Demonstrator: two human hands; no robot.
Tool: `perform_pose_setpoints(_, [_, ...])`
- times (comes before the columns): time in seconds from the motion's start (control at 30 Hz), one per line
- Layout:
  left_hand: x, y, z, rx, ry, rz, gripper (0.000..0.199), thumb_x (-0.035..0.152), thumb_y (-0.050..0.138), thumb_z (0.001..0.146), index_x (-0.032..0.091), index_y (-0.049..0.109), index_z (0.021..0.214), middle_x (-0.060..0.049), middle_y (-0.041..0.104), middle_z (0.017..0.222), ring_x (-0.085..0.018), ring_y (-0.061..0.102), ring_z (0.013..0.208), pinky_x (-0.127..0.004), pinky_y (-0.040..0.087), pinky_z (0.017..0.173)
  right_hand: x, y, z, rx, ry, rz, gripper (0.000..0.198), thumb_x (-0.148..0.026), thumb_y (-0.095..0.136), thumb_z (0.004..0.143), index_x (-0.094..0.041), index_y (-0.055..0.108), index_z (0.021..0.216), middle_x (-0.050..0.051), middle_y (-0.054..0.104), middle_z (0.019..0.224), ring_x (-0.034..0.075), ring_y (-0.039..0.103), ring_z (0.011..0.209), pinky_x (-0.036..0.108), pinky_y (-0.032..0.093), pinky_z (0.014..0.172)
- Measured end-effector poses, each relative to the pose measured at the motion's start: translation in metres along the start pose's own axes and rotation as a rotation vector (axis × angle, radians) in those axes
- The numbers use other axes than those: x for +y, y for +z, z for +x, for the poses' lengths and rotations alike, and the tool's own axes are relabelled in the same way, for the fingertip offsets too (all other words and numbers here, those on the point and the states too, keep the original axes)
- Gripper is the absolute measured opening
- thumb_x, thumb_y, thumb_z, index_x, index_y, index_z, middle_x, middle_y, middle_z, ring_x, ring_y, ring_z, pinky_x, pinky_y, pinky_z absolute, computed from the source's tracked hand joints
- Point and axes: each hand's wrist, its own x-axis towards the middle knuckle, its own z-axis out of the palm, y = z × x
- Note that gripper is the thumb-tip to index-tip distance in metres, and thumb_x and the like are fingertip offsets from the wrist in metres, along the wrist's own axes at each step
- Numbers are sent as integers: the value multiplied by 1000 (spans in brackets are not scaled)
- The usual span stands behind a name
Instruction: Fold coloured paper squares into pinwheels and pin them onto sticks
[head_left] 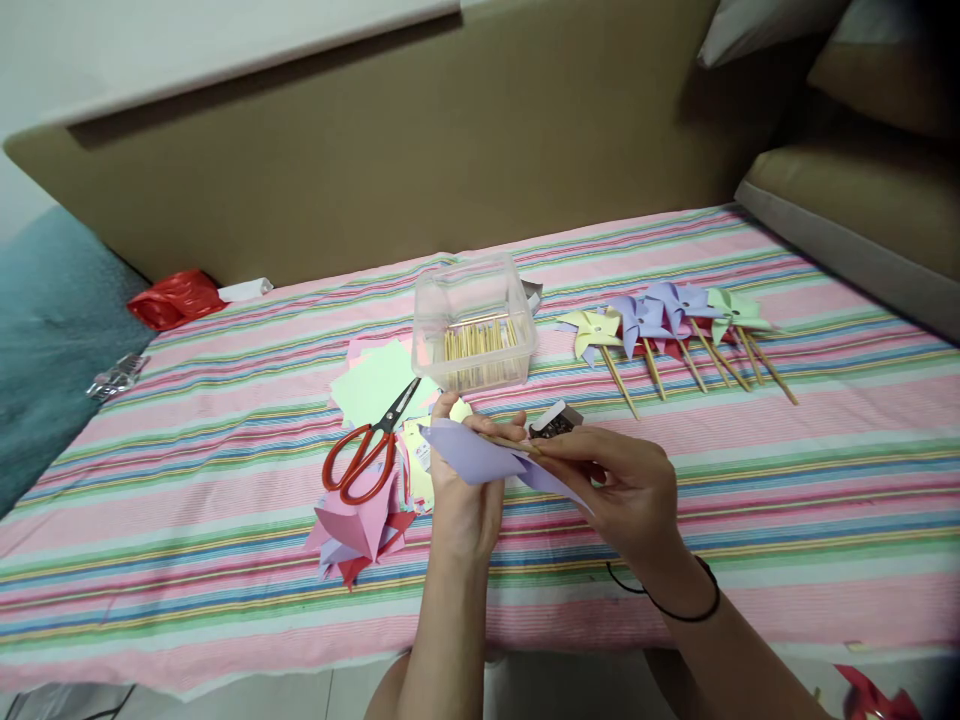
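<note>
In front of me I hold a purple paper pinwheel point(480, 455), its sheet seen nearly edge-on. My left hand point(469, 505) is closed around it from the left, with its fingers partly behind the paper. My right hand point(630, 485) pinches it from the right, where a thin wooden stick point(506, 441) runs along the paper. Just behind the hands lies a small box of dark pins point(553, 424). Red-handled scissors point(371, 445) rest to the left, by pale green paper sheets point(379, 380) and cut pink paper point(360, 525).
A clear plastic box point(517, 365) of wooden sticks stands behind the hands. Several finished pinwheels point(645, 322) lie to the right on the striped cloth point(825, 470). A red plastic bag point(178, 300) sits far left. A red pinwheel point(874, 695) shows at the lower right.
</note>
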Motion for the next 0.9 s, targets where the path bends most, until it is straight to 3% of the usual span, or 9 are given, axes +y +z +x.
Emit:
perform_pose_setpoints(0.63, [0, 7, 1, 36, 52, -59, 46, 34, 81, 64, 29, 55, 101, 13, 55, 64, -5, 59, 57, -36, 45, 100, -2, 11, -5, 53, -21, -34, 10, -11, 69, 77, -19, 71, 84, 3, 73, 70, 13, 62, 56, 24, 45, 46])
perform_pose_setpoints(0.9, [-1, 4, 3, 90, 63, 78, 56, 32, 88, 52, 29, 54, 97, 10, 59, 71, -8, 61, 61, -36, 47, 95, -5, 8, 0, -5, 83, -46, 10, -18, 62, 81, -21, 71, 83, 1, 72, 68, 10, 56, 49, 22, 43, 43])
